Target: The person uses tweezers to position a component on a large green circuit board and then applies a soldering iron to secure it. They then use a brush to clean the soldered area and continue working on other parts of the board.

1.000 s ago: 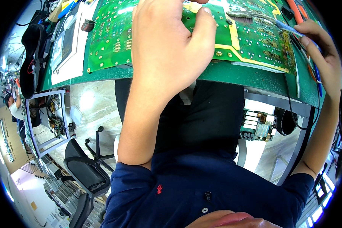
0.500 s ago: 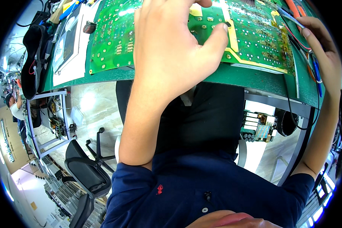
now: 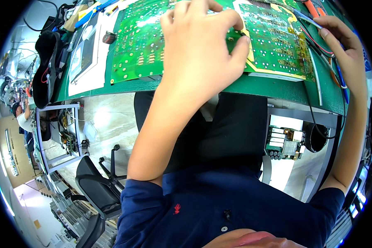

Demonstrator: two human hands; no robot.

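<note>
A large green circuit board (image 3: 138,58) with yellow tracks and many solder joints lies on the green bench. Over its middle is my left hand (image 3: 198,53), its thumb and forefinger drawn together about a small black part (image 3: 242,34) beside a yellow strip. The tips of its other fingers are curled down and partly hidden. At the far right, my right hand (image 3: 345,47) pinches the bluish handle of a brush (image 3: 305,17). The dark bristles reach over the board's far edge, partly cut off by the picture's top.
Left of the board are a small dark block (image 3: 109,37), a white sheet (image 3: 89,80) and a black case (image 3: 45,68). Cables and a blue pen (image 3: 342,84) lie near my right wrist. Below the bench hangs a black cable (image 3: 316,120). An office chair (image 3: 97,186) stands at left.
My left forefinger has come down closer to the thumb, around the small black part. The view has shifted slightly, and my right hand keeps its hold on the brush.
</note>
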